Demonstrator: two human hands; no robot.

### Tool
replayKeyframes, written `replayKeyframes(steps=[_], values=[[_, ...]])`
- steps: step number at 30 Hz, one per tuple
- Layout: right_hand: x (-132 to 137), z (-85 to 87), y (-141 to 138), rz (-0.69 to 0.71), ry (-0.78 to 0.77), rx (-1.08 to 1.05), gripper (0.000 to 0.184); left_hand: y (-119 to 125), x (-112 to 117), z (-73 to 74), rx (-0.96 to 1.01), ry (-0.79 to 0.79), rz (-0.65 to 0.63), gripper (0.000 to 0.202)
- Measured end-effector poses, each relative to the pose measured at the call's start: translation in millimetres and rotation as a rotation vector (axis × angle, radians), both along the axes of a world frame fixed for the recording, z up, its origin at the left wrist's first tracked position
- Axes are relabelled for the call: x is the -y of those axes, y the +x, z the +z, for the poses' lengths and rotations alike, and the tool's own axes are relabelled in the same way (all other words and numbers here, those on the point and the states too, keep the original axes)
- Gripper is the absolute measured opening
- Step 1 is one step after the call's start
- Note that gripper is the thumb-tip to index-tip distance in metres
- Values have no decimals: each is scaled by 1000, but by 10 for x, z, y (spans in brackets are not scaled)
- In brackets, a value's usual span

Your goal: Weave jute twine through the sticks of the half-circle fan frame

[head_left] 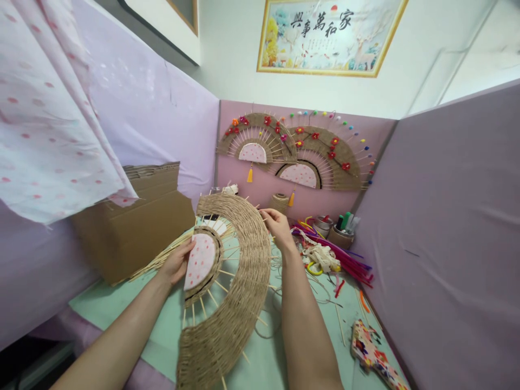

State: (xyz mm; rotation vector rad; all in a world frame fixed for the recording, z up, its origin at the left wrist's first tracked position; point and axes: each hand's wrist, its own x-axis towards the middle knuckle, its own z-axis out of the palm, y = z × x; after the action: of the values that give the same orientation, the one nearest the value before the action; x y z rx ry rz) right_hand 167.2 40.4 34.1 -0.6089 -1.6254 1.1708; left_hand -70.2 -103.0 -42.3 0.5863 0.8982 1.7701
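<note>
A half-round fan (247, 244), woven of brown twine over thin sticks, is held up tilted above the table. At its centre is a smaller half-disc of white cloth with pink dots (200, 261), edged in twine. My left hand (179, 261) grips that half-disc at its straight left edge, with the fingers partly behind it. At the upper outer rim, my right hand (276, 225) has its fingers pinched at a stick end that juts out past the weave. Bare stick tips stand out along the rest of the rim.
Two finished-looking fans with red flowers (331, 154) hang on the pink back panel. A twine spool (279, 203), pipe cleaners (349, 260), lace (320, 254) and a pen cup (341, 237) stand behind right. A floral-patterned object (376, 355) lies front right; a cardboard box (138, 222) stands left.
</note>
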Motion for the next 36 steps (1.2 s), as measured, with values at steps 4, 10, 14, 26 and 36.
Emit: replayKeyframes(steps=[4, 10, 14, 26, 36], values=[[2, 98, 211, -77, 84, 121, 31, 26, -9, 3, -47, 12, 14, 20], [62, 193, 464, -136, 167, 292, 27, 40, -41, -14, -59, 33, 62, 20], [134, 246, 532, -149, 260, 355, 26, 30, -119, -30, -37, 41, 69, 19], [263, 393, 660, -354, 306, 218, 29, 136, -313, 52, -6, 69, 69, 17], [322, 398, 649, -147, 291, 330, 26, 168, -273, -1, 18, 13, 110, 20]])
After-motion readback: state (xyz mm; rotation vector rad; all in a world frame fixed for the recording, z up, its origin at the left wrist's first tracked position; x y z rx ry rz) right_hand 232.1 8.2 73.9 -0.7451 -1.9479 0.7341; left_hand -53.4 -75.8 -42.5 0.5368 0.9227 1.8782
